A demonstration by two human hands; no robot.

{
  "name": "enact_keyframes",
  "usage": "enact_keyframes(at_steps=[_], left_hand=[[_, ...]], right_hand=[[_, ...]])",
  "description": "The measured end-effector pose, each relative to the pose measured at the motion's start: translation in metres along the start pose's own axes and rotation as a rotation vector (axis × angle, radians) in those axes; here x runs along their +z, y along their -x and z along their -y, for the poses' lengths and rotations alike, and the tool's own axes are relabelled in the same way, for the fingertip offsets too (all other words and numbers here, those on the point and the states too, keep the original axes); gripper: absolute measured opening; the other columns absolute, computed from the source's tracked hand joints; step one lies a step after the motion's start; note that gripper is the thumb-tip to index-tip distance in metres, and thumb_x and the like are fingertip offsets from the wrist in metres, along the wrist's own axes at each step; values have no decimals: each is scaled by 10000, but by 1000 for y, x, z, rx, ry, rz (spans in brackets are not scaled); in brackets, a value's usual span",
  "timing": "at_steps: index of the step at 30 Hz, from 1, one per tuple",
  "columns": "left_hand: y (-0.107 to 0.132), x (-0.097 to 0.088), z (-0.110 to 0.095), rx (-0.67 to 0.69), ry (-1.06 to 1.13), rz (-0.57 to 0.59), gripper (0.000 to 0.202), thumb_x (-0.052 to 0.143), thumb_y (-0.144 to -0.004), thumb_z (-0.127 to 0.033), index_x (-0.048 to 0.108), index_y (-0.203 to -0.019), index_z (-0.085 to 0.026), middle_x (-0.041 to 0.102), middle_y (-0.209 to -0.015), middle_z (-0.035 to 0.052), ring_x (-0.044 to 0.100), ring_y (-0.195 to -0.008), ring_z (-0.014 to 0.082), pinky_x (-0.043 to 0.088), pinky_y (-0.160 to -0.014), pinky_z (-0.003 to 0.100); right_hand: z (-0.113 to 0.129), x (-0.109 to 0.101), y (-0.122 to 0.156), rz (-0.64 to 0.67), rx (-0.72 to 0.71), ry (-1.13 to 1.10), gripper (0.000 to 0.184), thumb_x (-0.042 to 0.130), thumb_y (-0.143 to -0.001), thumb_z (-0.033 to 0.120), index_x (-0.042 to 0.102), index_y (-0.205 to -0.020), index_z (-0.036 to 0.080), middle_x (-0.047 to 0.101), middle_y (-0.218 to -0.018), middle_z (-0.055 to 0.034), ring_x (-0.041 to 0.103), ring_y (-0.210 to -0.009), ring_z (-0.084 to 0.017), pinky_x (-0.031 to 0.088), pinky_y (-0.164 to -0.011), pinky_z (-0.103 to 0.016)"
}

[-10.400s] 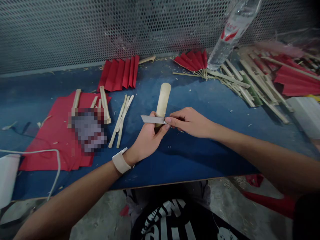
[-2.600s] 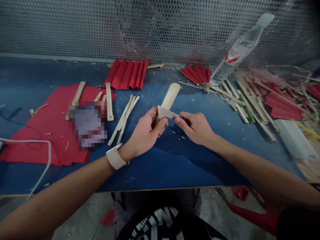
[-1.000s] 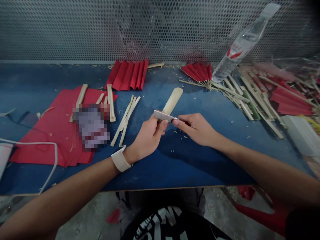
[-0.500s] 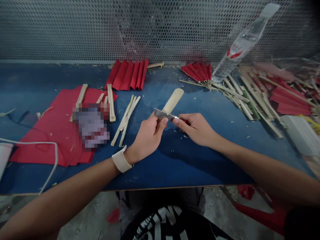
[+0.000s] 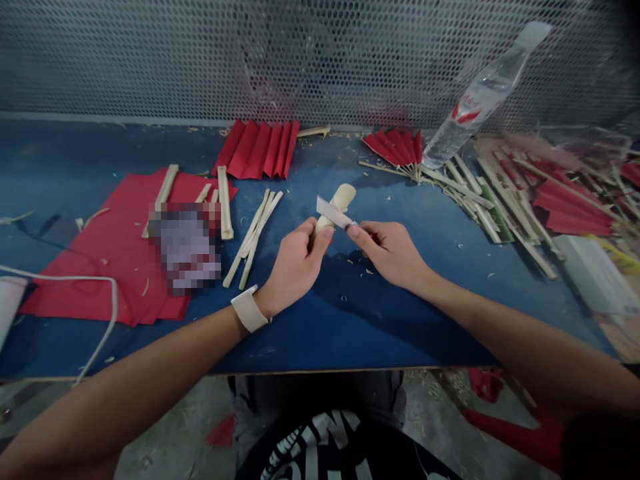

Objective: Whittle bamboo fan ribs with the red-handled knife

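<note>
The left hand (image 5: 299,263) has its grip pinching the near end of a pale bamboo piece (image 5: 345,193), thumb on one side and fingers curled round the other. The bamboo piece is held over the middle of the tabletop (image 5: 300,340), tilted, its free rounded end pointing away from the person and slightly right. The right hand (image 5: 393,252) has its grip closed on the handle of a knife (image 5: 333,211), thumb toward the blade; most of the handle is hidden in the fingers. The blade lies across the bamboo piece just beyond the left thumb, its tip to the upper left. A pale band (image 5: 250,311) circles the left wrist. Just left of the left hand, thin strips (image 5: 254,233) lie crossed over each other. Farther left, red paper (image 5: 95,267) carries a few short sticks (image 5: 226,203) and a pixelated item (image 5: 187,253), with a white cable (image 5: 115,303) running over its near part. Behind stand a pleated sheet (image 5: 257,150) and, to the right, a small red fan (image 5: 396,147) near a leaning bottle (image 5: 473,103). More bamboo (image 5: 515,203) is heaped at the right, near a white box (image 5: 595,273). Small shavings (image 5: 369,271) dot the tabletop near the right hand.
</note>
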State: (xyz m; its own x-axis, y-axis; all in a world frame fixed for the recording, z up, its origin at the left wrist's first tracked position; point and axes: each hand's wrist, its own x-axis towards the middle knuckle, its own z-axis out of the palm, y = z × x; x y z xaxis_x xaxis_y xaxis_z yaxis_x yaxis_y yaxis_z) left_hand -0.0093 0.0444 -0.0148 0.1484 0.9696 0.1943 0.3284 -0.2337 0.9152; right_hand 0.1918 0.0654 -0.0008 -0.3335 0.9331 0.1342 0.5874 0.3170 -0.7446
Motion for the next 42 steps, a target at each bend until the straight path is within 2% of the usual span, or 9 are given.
enact_keyframes(at_steps=[5,8,12,14,17,21,28,35,42], left_hand=[[2,3,-1,-52,314,141,236,494,-1082,-444,505,-1099,-209,535,-765,-30,489,-552,86,424,-486,231],[2,2,-7,-66,442,230,273,527,-1067,-420,456,-1244,-225,548,-825,-37,487,-505,59,422,-441,201],[3,0,-11,-89,461,253,248,570,-1043,-406,463,-1161,-217,567,-881,-27,502,-470,33,434,-417,188],[3,-1,-11,-97,442,253,232,597,-1027,-391,467,-1094,-210,549,-832,-40,538,-485,46,468,-437,192],[2,-1,-10,-79,371,217,206,635,-999,-335,497,-1064,-197,592,-798,-18,655,-606,107,559,-526,227],[2,0,-13,-45,278,171,148,613,-1002,-310,571,-1033,-172,666,-949,57,716,-772,146,635,-670,286],[12,6,-19,-142,241,136,113,578,-1025,-294,557,-1028,-183,622,-818,11,591,-636,108,517,-562,238],[11,1,-16,-25,-17,165,416,485,-1083,-491,626,-850,-175,626,-757,34,582,-652,127,480,-593,264],[10,-1,-13,13,-101,189,220,487,-1090,-415,545,-1067,-204,529,-631,-57,543,-557,125,467,-581,259]], right_hand=[[1,-1,1,19,-95,144,657,415,-1013,764,401,-628,232,411,-508,40,363,-491,-106,255,-544,-294],[-1,0,2,61,-119,176,603,421,-1037,695,522,-683,218,473,-520,29,412,-493,-113,272,-560,-288],[-2,-1,2,88,-166,164,500,428,-1065,586,700,-934,187,587,-594,11,486,-520,-125,301,-590,-284],[-3,-1,2,82,-179,169,487,423,-1073,565,698,-947,183,609,-623,2,494,-536,-125,302,-598,-282],[-3,-3,2,65,-202,181,515,401,-1078,570,607,-792,194,576,-624,-1,467,-552,-118,290,-602,-280],[-2,-6,2,93,-189,191,485,411,-1071,541,532,-742,206,534,-616,5,451,-566,-121,264,-607,-287],[2,-15,-2,252,-146,85,579,401,-1070,619,600,-731,194,495,-581,27,424,-538,-108,249,-585,-289],[4,-15,-2,276,-132,-1,646,412,-1048,699,714,-807,182,512,-593,30,430,-542,-102,278,-578,-284],[3,-13,-1,267,-99,-93,664,438,-1012,756,493,-644,206,398,-571,44,364,-527,-95,230,-537,-296]])
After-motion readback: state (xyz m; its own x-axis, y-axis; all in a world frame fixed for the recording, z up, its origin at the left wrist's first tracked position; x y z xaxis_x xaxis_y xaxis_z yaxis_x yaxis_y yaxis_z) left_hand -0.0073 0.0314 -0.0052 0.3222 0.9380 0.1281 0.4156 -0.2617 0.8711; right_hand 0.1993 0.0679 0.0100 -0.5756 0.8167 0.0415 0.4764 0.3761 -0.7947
